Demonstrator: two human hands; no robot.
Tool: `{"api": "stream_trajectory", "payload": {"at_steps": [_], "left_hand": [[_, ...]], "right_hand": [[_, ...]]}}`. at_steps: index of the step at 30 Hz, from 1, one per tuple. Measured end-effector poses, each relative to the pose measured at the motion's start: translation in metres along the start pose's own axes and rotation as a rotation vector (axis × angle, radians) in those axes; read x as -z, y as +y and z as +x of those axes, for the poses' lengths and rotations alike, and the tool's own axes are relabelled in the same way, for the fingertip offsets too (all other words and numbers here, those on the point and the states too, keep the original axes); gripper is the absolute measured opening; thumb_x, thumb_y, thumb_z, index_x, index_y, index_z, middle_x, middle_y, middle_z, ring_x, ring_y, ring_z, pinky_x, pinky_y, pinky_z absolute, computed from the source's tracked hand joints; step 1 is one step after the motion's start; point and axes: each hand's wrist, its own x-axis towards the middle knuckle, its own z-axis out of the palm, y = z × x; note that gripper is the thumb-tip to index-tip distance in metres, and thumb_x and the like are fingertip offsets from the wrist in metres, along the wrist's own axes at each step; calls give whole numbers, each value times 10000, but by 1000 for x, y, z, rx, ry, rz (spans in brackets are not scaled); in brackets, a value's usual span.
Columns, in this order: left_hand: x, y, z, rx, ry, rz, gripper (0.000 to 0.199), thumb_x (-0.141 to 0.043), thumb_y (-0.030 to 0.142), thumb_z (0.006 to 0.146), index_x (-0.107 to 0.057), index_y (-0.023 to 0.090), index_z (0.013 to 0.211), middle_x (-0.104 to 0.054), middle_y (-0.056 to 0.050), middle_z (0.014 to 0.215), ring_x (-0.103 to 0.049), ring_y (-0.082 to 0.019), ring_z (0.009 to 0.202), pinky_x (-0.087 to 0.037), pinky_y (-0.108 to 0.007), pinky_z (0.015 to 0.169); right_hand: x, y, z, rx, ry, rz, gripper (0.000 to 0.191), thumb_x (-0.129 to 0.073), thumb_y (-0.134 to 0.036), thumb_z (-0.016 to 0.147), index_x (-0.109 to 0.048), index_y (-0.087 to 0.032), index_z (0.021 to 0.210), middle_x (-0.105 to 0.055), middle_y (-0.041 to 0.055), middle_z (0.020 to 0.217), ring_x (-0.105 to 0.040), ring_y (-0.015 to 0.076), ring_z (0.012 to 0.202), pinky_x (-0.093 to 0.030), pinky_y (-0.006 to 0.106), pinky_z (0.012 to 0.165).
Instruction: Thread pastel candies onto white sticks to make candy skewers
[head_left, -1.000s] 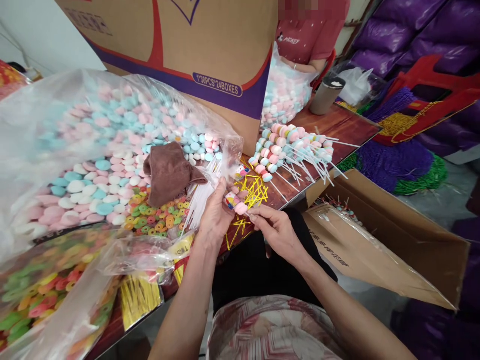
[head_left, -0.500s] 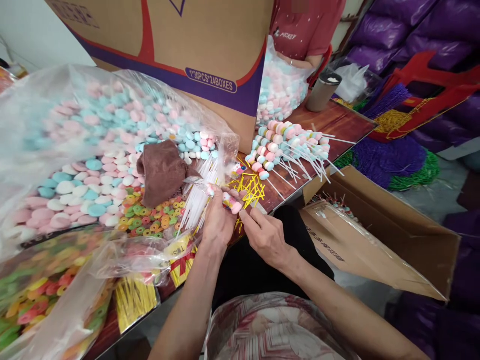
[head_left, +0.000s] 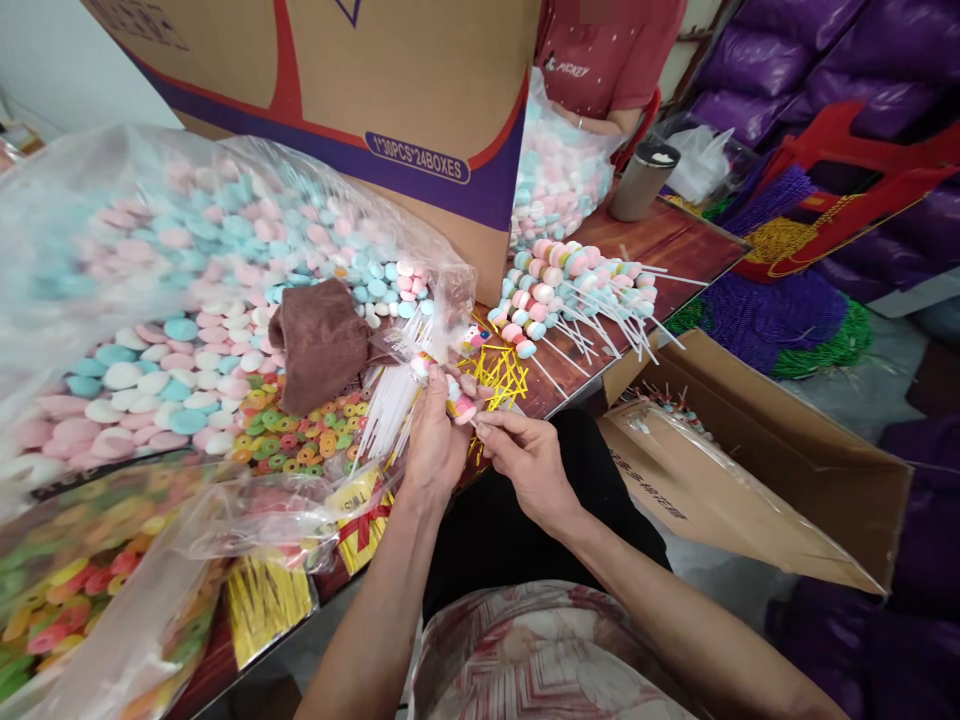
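Note:
My left hand (head_left: 437,445) is closed round a marshmallow skewer (head_left: 461,405) that seems to be in a clear wrapper. At its lower end, the thumb and forefinger of my right hand (head_left: 529,465) are pinched together, apparently on the stick; my fingers partly hide it. Just beyond my hands lie loose yellow twist ties (head_left: 504,378). White sticks (head_left: 384,412) are bunched to the left of my left hand. Gummy rings (head_left: 300,437) and a brown cloth (head_left: 319,345) are farther left. Several threaded marshmallow skewers (head_left: 551,290) are piled ahead on the table.
A large bag of pink, white and blue marshmallows (head_left: 172,250) covers the table's left. Behind stands a tall carton (head_left: 420,90). An open carton (head_left: 795,440) is low on the right. A grey tumbler (head_left: 643,185) stands near a co-worker in a red shirt (head_left: 600,60).
My right hand's fingers have closed in against the lower end of the skewer, moving slightly left. The view has shifted a little; the skewer stays in my left hand.

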Motion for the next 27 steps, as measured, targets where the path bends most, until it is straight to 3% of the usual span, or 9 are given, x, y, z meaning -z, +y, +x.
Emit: {"api": "stream_trajectory", "payload": {"at_steps": [3, 7, 11, 15, 19, 23, 27], "left_hand": [[-1, -1, -2, 53, -44, 36, 290, -669, 469, 857, -579, 193, 858, -575, 24, 680, -609, -112, 640, -515, -227, 653], [-4, -5, -6, 65, -44, 90, 278, -687, 438, 848, -594, 176, 840, -579, 18, 671, -605, -116, 632, -488, -214, 588], [-1, 2, -4, 75, -27, 78, 278, -684, 426, 855, -593, 168, 805, -614, 0, 729, -635, -124, 702, -513, -227, 644], [5, 8, 0, 82, -1, -6, 251, -693, 385, 857, -575, 176, 782, -581, 21, 678, -623, -110, 692, -530, -240, 713], [3, 2, -5, 121, -23, 34, 248, -695, 387, 853, -603, 170, 775, -558, 26, 641, -584, -97, 613, -532, -242, 701], [0, 0, -14, 100, -30, 112, 214, -732, 352, 821, -648, 156, 812, -624, -1, 715, -609, -101, 657, -524, -222, 687], [2, 4, -19, 42, -19, 253, 248, -743, 359, 807, -646, 172, 936, -678, -28, 854, -659, -128, 747, -538, -237, 709]], "right_hand": [[-9, 5, 2, -65, 96, 124, 178, -680, -312, 801, -759, -171, 874, -497, -32, 594, -363, 81, 506, -303, 234, 470], [-17, 8, 3, 7, 196, 4, 217, -629, -342, 841, -768, -179, 872, -516, -16, 617, -394, 104, 533, -344, 251, 486], [-7, 0, -2, 77, 42, -197, 248, -549, -321, 910, -750, -189, 965, -515, -23, 618, -438, 117, 567, -390, 257, 551], [7, -6, -10, 58, -151, -335, 237, -534, -308, 932, -650, -186, 765, -480, -48, 547, -427, 104, 517, -365, 249, 534], [3, 1, -7, 88, -88, -301, 275, -519, -317, 934, -520, -215, 678, -464, -50, 529, -432, 116, 513, -390, 251, 539], [-6, 7, 1, 213, 15, -326, 265, -521, -305, 927, -511, -225, 675, -480, -28, 576, -465, 139, 584, -444, 275, 628], [-2, 6, 2, 225, 0, -323, 246, -509, -313, 947, -554, -211, 728, -490, -26, 624, -443, 121, 554, -419, 257, 577]]}}
